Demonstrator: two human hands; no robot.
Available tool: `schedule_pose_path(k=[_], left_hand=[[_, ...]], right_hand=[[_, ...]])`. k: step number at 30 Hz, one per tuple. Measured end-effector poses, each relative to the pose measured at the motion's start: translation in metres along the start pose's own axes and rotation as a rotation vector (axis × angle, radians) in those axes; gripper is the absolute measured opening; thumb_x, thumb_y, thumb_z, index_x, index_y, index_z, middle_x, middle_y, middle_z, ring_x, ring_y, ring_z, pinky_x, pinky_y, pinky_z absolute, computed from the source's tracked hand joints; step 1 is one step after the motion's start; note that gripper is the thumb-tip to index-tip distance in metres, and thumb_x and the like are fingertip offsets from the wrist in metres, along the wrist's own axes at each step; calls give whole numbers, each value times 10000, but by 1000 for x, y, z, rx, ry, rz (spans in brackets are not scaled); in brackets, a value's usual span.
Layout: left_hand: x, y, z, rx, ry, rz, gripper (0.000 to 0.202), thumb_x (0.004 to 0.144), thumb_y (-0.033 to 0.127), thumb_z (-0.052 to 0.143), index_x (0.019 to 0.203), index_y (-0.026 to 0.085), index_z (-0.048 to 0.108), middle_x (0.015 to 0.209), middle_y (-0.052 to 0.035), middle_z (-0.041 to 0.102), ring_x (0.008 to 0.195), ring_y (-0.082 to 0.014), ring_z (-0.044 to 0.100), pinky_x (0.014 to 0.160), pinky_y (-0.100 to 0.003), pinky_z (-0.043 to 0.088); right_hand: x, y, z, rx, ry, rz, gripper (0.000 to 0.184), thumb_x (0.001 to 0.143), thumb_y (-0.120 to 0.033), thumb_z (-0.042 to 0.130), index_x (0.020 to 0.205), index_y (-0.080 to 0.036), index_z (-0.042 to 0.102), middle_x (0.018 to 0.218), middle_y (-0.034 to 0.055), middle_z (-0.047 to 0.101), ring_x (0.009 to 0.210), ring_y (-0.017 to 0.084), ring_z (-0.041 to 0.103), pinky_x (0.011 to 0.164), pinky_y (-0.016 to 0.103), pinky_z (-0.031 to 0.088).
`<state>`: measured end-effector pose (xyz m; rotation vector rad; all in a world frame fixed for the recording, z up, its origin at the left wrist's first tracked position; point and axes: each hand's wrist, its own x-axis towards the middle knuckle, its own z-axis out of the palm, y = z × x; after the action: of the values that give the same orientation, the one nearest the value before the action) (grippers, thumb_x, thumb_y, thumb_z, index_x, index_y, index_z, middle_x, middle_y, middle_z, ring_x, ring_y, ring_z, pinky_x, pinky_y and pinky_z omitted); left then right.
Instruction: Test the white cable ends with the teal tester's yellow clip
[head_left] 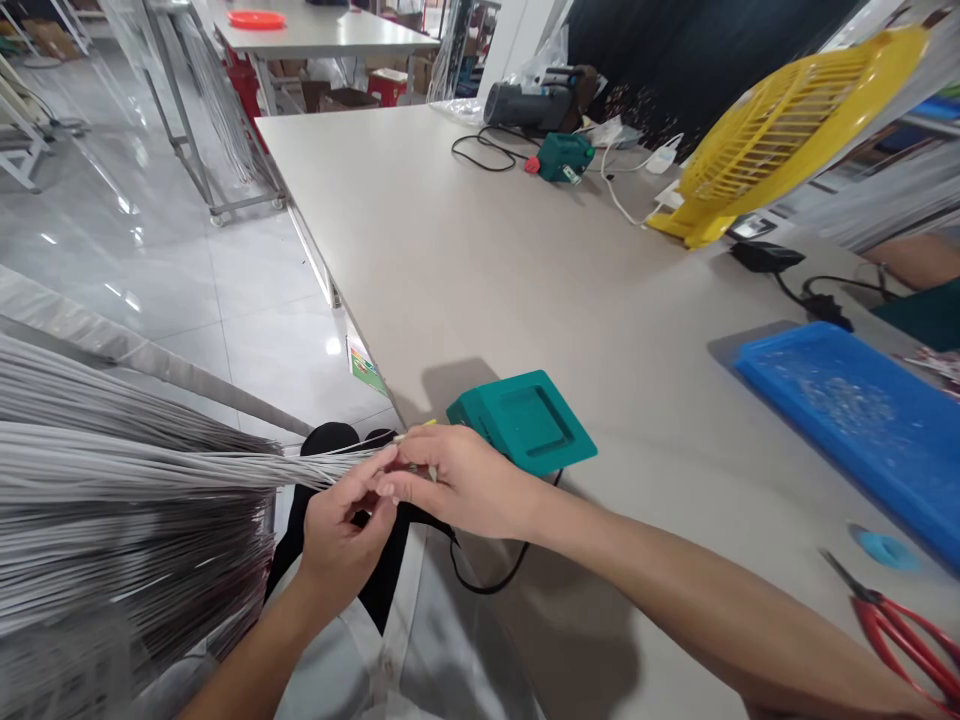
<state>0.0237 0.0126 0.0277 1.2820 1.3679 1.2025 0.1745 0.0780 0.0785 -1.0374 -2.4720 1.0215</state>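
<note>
A thick bundle of thin grey wires (172,462) comes in from the left, and its ends run to my two hands at the table's near edge. My left hand (341,535) is closed in a pinch, fingertips on the wire ends. Touching it, my right hand (465,485) curls thumb and fingers around the same ends. A small yellow tip (429,423) shows above the right fingers; what it belongs to is hidden. Right behind my right hand, a green box-like device (536,425) with a recessed square top sits on the table, a black cable (487,588) below it.
The pale table (420,240) carries a blue tray (862,420), red-handled scissors-like cutters (900,630) and a light-blue ring (886,548) at right. Farther back are a yellow fan (787,125), a green unit (564,157) and a grey motor (529,105). A metal rack (176,130) stands left.
</note>
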Motion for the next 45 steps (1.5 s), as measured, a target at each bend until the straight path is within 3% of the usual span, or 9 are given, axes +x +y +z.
schedule_pose_path(k=[6, 12, 16, 18, 21, 25, 30, 37, 45], left_hand=[[-1, 6, 0, 101, 54, 70, 310, 652, 103, 629, 949, 159, 697, 555, 21, 629, 448, -96, 521, 444, -175, 448], [-4, -2, -1, -16, 3, 12, 336, 642, 61, 587, 957, 139, 676, 557, 32, 614, 447, -82, 513, 409, -157, 420], [-5, -6, -5, -74, 25, -57, 324, 689, 83, 588, 996, 156, 661, 584, 32, 618, 481, -71, 516, 435, -145, 421], [-5, -6, -7, -111, 24, -90, 334, 709, 100, 588, 1030, 166, 649, 587, 36, 611, 465, -59, 490, 428, -140, 415], [-4, -5, -7, -161, -2, -107, 360, 721, 118, 594, 1074, 171, 631, 595, 35, 608, 446, -51, 455, 412, -140, 407], [-2, -3, -4, -193, -46, -97, 381, 737, 126, 591, 1112, 187, 617, 608, 28, 610, 471, -60, 470, 416, -144, 408], [-2, -4, -5, -240, -106, -138, 387, 759, 162, 598, 1145, 190, 592, 634, 13, 608, 510, -79, 500, 424, -157, 431], [0, -13, -11, -426, -215, -318, 439, 726, 202, 662, 1151, 167, 560, 577, 21, 590, 406, -54, 445, 339, -133, 388], [0, -11, -12, -460, -201, -343, 403, 737, 186, 652, 1133, 169, 575, 589, 26, 586, 395, -34, 429, 355, -121, 393]], right_hand=[[3, 5, -2, 46, -94, -156, 210, 857, -132, 486, 694, -148, 618, 632, -10, 563, 624, 87, 493, 590, 189, 366], [3, 7, -3, -380, -166, -295, 173, 826, -144, 463, 748, -138, 617, 691, 35, 566, 639, 134, 494, 567, 242, 351], [2, 10, -7, -598, -77, -283, 167, 798, -120, 447, 720, -127, 595, 715, 61, 574, 650, 155, 498, 561, 265, 338], [0, 12, -11, -560, 14, -195, 183, 811, -134, 436, 738, -125, 603, 717, 62, 577, 644, 148, 502, 560, 258, 341], [-1, 11, -14, -304, 79, -100, 230, 869, -184, 399, 834, -128, 619, 758, 53, 585, 633, 116, 507, 571, 231, 360], [3, 4, -8, 26, -52, -71, 239, 894, -253, 436, 775, -150, 616, 721, 13, 585, 674, 96, 520, 595, 201, 374], [8, 4, 2, 232, -128, -108, 248, 863, -133, 463, 645, -151, 580, 659, -26, 584, 627, 73, 507, 608, 186, 381], [10, 6, -6, 104, -260, -161, 195, 839, -89, 475, 745, -148, 636, 715, 12, 610, 701, 103, 525, 652, 207, 400], [3, 4, -5, -302, -198, -190, 155, 826, -143, 444, 777, -127, 591, 757, 43, 553, 620, 120, 473, 550, 231, 339]])
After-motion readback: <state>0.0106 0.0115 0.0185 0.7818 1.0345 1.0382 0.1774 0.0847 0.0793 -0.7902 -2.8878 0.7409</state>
